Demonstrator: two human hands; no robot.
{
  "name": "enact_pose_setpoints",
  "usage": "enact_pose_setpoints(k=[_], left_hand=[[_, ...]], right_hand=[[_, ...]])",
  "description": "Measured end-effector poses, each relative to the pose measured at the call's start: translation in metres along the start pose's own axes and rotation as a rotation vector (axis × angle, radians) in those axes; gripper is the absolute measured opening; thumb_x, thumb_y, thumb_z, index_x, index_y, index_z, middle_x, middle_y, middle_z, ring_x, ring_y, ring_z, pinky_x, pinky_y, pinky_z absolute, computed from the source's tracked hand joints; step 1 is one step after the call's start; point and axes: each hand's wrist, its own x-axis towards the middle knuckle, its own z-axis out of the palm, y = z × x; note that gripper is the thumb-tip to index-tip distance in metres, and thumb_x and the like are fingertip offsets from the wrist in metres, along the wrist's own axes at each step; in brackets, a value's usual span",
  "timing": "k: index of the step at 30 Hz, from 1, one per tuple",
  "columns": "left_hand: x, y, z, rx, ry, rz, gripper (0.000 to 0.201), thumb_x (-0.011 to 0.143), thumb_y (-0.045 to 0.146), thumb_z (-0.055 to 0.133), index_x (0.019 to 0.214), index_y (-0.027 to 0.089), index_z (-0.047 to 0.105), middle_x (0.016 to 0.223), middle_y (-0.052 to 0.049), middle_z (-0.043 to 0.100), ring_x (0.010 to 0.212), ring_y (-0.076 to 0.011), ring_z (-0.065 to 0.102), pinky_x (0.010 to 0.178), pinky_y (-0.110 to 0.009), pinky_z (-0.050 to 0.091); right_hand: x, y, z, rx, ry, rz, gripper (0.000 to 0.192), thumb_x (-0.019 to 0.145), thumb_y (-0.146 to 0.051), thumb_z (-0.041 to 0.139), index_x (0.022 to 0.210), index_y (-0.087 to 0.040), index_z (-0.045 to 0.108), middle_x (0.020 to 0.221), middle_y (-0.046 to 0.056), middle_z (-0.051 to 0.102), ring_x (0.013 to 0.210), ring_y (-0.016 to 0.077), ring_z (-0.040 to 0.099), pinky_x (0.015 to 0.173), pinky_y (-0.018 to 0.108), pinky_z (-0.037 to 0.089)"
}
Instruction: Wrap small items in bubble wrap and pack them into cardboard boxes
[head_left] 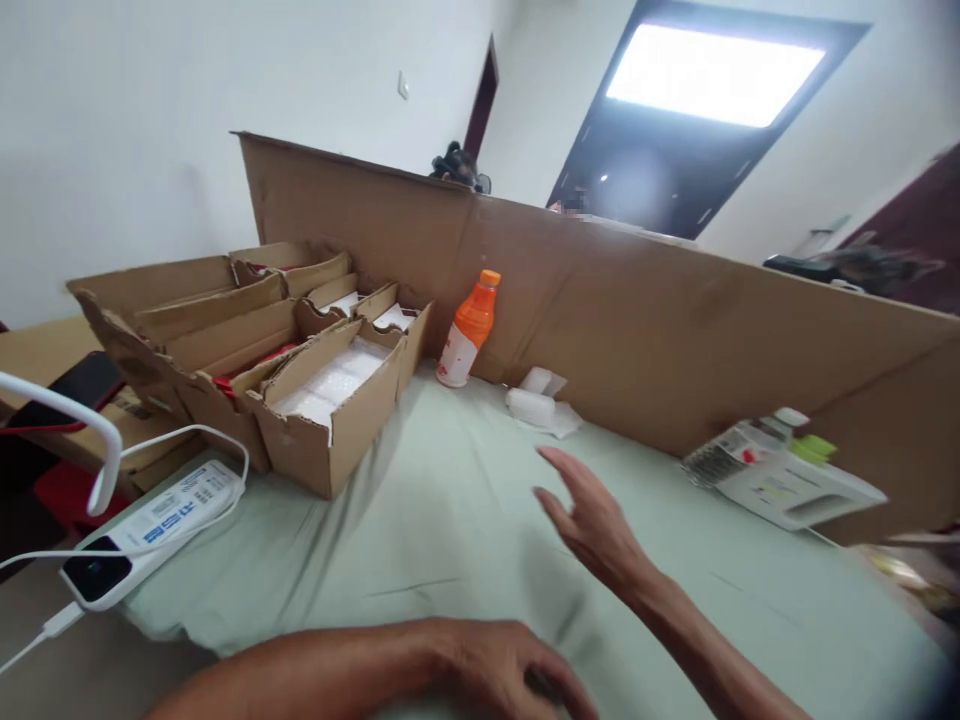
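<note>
My right hand (589, 515) reaches out over the pale green cloth (420, 500). Its thumb and fingers are apart and hold nothing. Nearest to it lies a white roll (531, 407) with loose white sheet around it, at the foot of the cardboard wall. At the bottom edge of the picture my left hand (517, 665) hangs low over the cloth, its fingers loosely bent with a gap between them. Nothing shows in it, though its fingertips are partly cut off. Beyond the hands stands an orange bottle (469, 330) with a white label.
Cardboard trays (330, 400) stand at the left, some with white packs inside. A white power bank (150, 530) with a cable lies at the left edge. Two bottles, one a white jug (795, 487), lean at the right. A tall cardboard wall (645, 320) runs behind everything.
</note>
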Motion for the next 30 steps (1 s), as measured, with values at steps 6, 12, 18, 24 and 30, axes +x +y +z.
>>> enact_pose_setpoints(k=[6,12,18,24,30], left_hand=[[0.01,-0.003,-0.034,-0.779,0.331,-0.1,0.061,0.052,0.043,0.089,0.1,0.015,0.065,0.089,-0.006,0.068,0.071,-0.0187,0.068,0.081,-0.042,0.051],[0.027,-0.021,-0.029,-0.688,0.272,-0.112,0.066,0.041,0.042,0.094,0.096,0.015,0.066,0.08,-0.003,0.066,0.066,-0.0162,0.064,0.07,-0.034,0.05],[0.02,-0.018,-0.023,-0.533,0.301,-0.165,0.069,0.045,0.041,0.092,0.105,0.016,0.07,0.087,-0.003,0.069,0.069,-0.0134,0.061,0.072,-0.032,0.05],[-0.005,0.008,-0.013,-0.093,0.235,-0.127,0.059,0.062,0.037,0.084,0.115,0.017,0.071,0.104,-0.007,0.072,0.095,-0.0244,0.066,0.088,-0.039,0.051],[-0.013,0.016,-0.017,-0.114,0.228,-0.119,0.048,0.068,0.028,0.073,0.114,0.014,0.069,0.108,-0.009,0.072,0.098,-0.0241,0.066,0.086,-0.037,0.052]], right_hand=[[0.157,-0.151,0.037,0.028,-0.316,-0.33,0.068,0.089,-0.016,0.056,0.152,-0.026,0.034,0.118,0.007,0.071,0.088,0.0213,0.069,0.073,0.03,0.047],[0.199,-0.171,0.037,-0.036,-0.44,-0.275,0.012,0.091,-0.025,0.064,0.102,-0.024,0.07,0.083,0.002,0.075,0.076,0.0185,0.067,0.059,0.024,0.031],[0.116,-0.139,0.006,-0.04,-0.299,-0.192,0.012,0.089,-0.022,0.063,0.096,-0.024,0.073,0.068,0.0,0.073,0.06,0.0172,0.064,0.058,0.025,0.035],[0.014,-0.087,-0.041,-0.13,0.072,-0.093,0.018,0.088,-0.017,0.055,0.091,-0.022,0.072,0.061,-0.002,0.069,0.051,0.0153,0.061,0.054,0.024,0.04],[-0.033,-0.075,-0.055,-0.216,0.203,-0.015,0.018,0.094,-0.021,0.053,0.093,-0.018,0.071,0.062,0.0,0.07,0.051,0.0162,0.061,0.053,0.027,0.043]])
